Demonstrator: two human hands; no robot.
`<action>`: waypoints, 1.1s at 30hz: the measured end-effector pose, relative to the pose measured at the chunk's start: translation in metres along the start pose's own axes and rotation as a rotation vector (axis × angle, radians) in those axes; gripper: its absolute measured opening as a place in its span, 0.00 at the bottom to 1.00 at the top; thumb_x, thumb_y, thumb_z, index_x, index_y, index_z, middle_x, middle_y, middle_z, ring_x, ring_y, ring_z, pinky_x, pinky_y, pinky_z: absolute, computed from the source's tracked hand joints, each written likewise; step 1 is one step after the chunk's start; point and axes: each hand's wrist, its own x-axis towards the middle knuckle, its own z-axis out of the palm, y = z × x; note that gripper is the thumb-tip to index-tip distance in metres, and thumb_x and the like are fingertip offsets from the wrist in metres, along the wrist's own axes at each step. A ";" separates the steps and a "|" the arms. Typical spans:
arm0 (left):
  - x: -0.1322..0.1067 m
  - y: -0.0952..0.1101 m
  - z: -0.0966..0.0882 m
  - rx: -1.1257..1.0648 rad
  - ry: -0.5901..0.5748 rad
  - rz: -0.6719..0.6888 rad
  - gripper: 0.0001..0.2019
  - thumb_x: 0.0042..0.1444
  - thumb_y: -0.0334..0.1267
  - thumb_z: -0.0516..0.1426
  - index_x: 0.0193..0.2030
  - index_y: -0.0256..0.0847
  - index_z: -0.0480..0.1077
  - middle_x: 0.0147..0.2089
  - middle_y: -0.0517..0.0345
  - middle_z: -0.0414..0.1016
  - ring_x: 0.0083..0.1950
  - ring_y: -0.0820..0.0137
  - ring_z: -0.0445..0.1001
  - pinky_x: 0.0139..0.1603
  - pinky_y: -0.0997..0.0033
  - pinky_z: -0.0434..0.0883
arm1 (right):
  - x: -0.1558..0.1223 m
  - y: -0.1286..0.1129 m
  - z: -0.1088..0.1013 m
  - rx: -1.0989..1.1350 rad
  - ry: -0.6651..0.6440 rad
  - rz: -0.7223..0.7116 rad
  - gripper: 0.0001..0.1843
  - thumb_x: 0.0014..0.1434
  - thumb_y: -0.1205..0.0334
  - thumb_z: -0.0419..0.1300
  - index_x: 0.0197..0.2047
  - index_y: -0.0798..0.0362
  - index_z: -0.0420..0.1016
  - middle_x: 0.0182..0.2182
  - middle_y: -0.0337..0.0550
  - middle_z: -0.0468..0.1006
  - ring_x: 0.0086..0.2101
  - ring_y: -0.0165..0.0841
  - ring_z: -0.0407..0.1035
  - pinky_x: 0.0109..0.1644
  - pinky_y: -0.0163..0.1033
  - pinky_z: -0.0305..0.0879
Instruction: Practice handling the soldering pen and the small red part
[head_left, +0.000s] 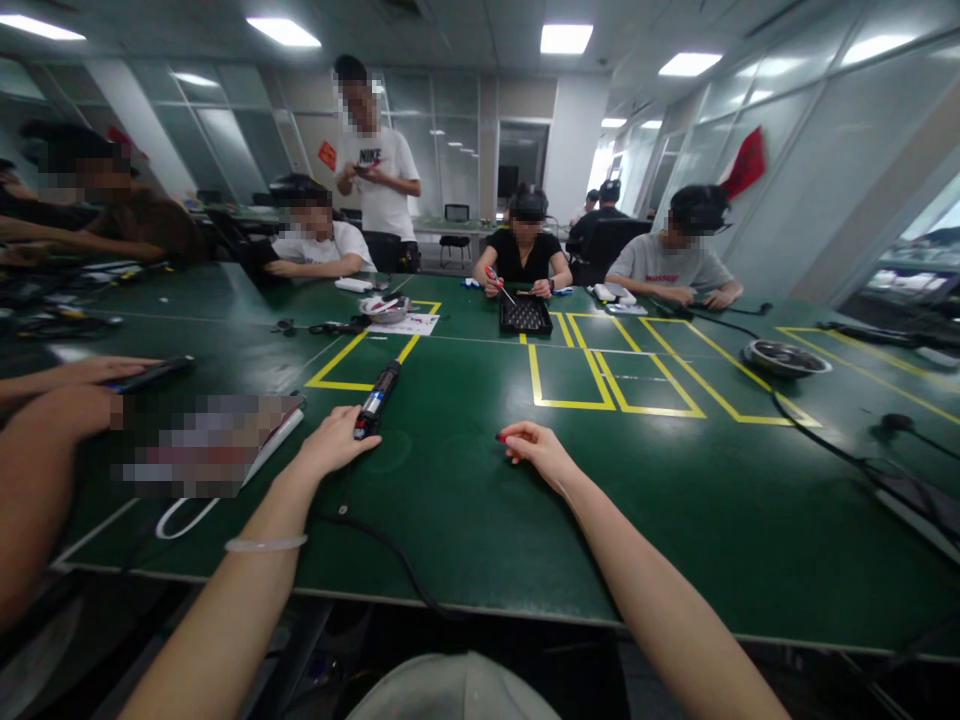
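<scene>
My left hand rests on the green table with its fingers curled around the near end of a black electric screwdriver, which lies pointing away from me; its cable runs back toward the table edge. A pale bracelet sits on my left wrist. My right hand lies on the table to the right, fingers loosely curled, with a small red thing at the fingertips; I cannot make out whether the hand holds it.
Yellow tape rectangles mark the table ahead. A black tray and metal bowls stand farther off. A neighbour's arms and a blurred object are at my left. Several people sit opposite; one stands. A black cable crosses the right.
</scene>
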 end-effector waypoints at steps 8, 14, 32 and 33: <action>-0.007 0.026 0.001 -0.017 0.035 -0.011 0.36 0.51 0.58 0.52 0.62 0.37 0.60 0.58 0.42 0.62 0.53 0.55 0.70 0.52 0.61 0.67 | 0.002 0.002 0.000 0.012 0.003 -0.038 0.18 0.46 0.54 0.70 0.37 0.54 0.73 0.27 0.37 0.74 0.26 0.27 0.68 0.27 0.33 0.65; -0.018 0.082 0.000 -0.032 0.031 0.091 0.31 0.51 0.55 0.54 0.58 0.39 0.61 0.57 0.44 0.60 0.50 0.56 0.72 0.46 0.62 0.70 | 0.001 0.001 0.001 -0.051 -0.011 -0.059 0.17 0.47 0.53 0.69 0.34 0.54 0.71 0.23 0.36 0.73 0.23 0.27 0.67 0.27 0.33 0.64; -0.046 0.215 0.004 -0.064 0.006 0.308 0.24 0.53 0.50 0.55 0.54 0.42 0.61 0.53 0.45 0.62 0.51 0.55 0.71 0.44 0.60 0.71 | 0.000 0.004 0.001 -0.719 -0.009 -0.409 0.01 0.57 0.66 0.59 0.34 0.52 0.70 0.31 0.37 0.69 0.29 0.28 0.63 0.37 0.35 0.61; -0.047 0.215 0.005 -0.070 0.006 0.311 0.24 0.53 0.49 0.55 0.54 0.42 0.61 0.53 0.46 0.63 0.51 0.55 0.71 0.44 0.60 0.71 | -0.001 0.003 0.002 -0.752 -0.020 -0.416 0.01 0.57 0.67 0.59 0.34 0.52 0.70 0.31 0.37 0.68 0.29 0.28 0.63 0.37 0.35 0.61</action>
